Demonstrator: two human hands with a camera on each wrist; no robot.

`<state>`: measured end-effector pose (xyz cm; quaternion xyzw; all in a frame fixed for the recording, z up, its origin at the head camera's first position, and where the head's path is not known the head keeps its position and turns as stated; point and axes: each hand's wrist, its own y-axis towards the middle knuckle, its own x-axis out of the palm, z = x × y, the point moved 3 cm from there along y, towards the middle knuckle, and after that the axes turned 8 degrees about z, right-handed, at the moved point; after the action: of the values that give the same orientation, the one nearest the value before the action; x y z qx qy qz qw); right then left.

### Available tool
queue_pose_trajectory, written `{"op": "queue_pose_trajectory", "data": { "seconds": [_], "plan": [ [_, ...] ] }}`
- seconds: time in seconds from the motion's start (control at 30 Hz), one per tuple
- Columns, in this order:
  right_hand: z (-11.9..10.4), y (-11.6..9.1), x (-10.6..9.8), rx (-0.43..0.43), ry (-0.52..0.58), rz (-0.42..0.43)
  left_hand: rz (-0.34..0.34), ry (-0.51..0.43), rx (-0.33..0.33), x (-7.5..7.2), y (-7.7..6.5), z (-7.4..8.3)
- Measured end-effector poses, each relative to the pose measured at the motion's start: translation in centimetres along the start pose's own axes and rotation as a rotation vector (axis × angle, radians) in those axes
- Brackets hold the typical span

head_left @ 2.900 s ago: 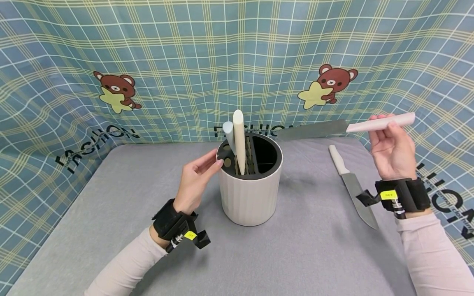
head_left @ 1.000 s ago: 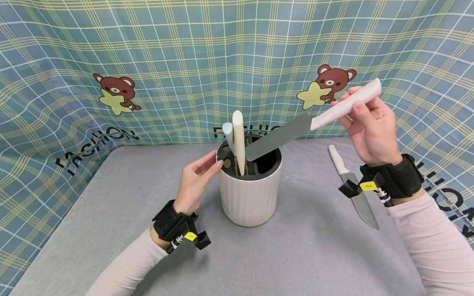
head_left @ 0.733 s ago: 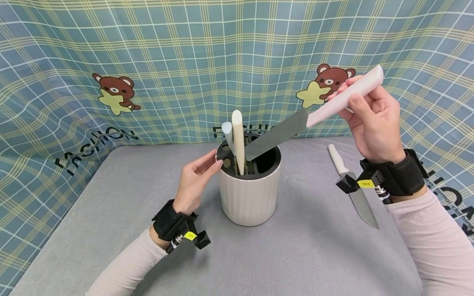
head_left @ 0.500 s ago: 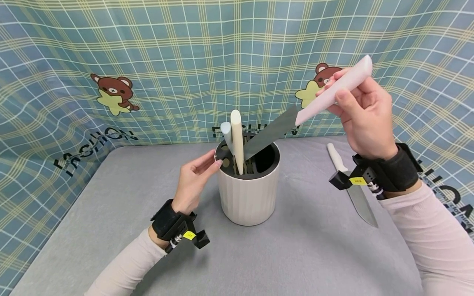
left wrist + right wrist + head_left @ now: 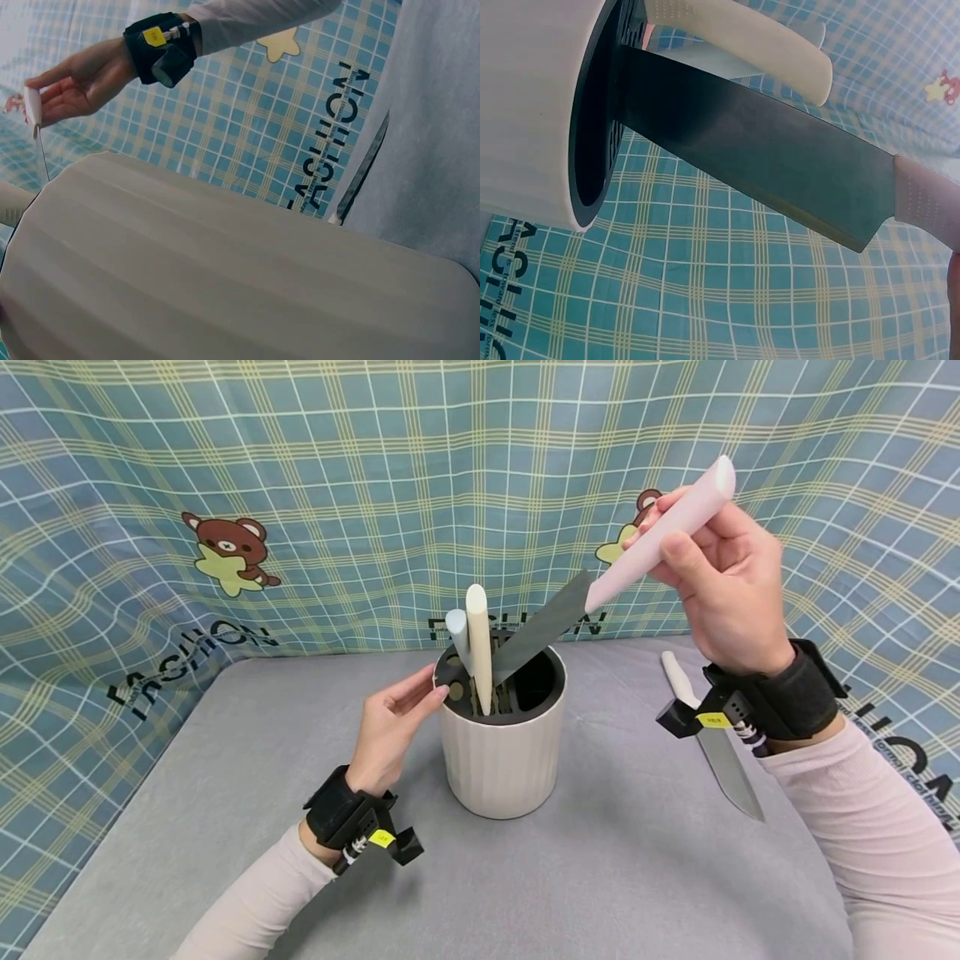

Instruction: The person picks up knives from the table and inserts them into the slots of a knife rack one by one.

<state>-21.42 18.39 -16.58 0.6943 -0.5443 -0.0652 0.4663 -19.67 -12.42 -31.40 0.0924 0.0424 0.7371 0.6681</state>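
Observation:
My right hand (image 5: 731, 577) grips a kitchen knife by its pale pink handle (image 5: 663, 535). The wide grey blade (image 5: 757, 146) slants down to the left, its lower end at the slotted part of the black top of a white ribbed knife holder (image 5: 504, 768). In the right wrist view that end overlaps the slots. My left hand (image 5: 386, 735) touches the holder's left rim with thumb and fingertips, fingers fairly straight. A cream handle (image 5: 478, 635) and a pale blue handle (image 5: 457, 631) stick up from the holder, just left of the blade.
A second kitchen knife (image 5: 726, 768) with a white handle lies on the grey tabletop (image 5: 615, 877) to the right, partly covered by my right wrist camera. A round-edged dark opening fills the holder's right side. A checked cloth (image 5: 360, 510) hangs behind.
My right hand has brought the knife leftward to the holder, raising the handle so the blade tilts more steeply down toward the slots. My left hand stays at the rim.

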Motion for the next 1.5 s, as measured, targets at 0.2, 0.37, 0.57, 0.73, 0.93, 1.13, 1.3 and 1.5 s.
{"op": "queue_pose_trajectory", "data": {
  "seconds": [0.2,0.37,0.57,0.73,0.93,1.13,1.3,1.5],
  "plan": [
    [0.0,0.2,0.6,-0.005,-0.038,-0.025,0.0,-0.001,-0.002,-0.1,0.1,-0.2],
    [-0.2,0.3,0.8,0.005,-0.069,-0.046,-0.001,-0.004,-0.007,-0.1,0.0,-0.2],
    [-0.3,0.4,1.1,0.026,-0.124,-0.049,-0.006,-0.004,-0.015,-0.2,-0.1,-0.3],
    [0.2,0.3,1.6,0.039,-0.271,-0.109,-0.005,0.005,-0.015,-0.1,-0.2,-0.3],
    [1.7,-0.2,1.8,0.093,-0.42,-0.15,-0.008,-0.008,-0.019,-0.1,-0.2,-0.3],
    [2.2,-0.2,1.8,0.122,-0.424,-0.156,-0.01,-0.021,-0.013,-0.1,-0.2,-0.1],
    [2.3,-0.2,2.0,0.148,-0.468,-0.184,-0.012,-0.017,-0.011,0.0,-0.1,0.0],
    [2.5,0.2,2.5,0.171,-0.536,-0.274,-0.008,-0.016,-0.008,0.0,0.0,0.1]
  ]
}}
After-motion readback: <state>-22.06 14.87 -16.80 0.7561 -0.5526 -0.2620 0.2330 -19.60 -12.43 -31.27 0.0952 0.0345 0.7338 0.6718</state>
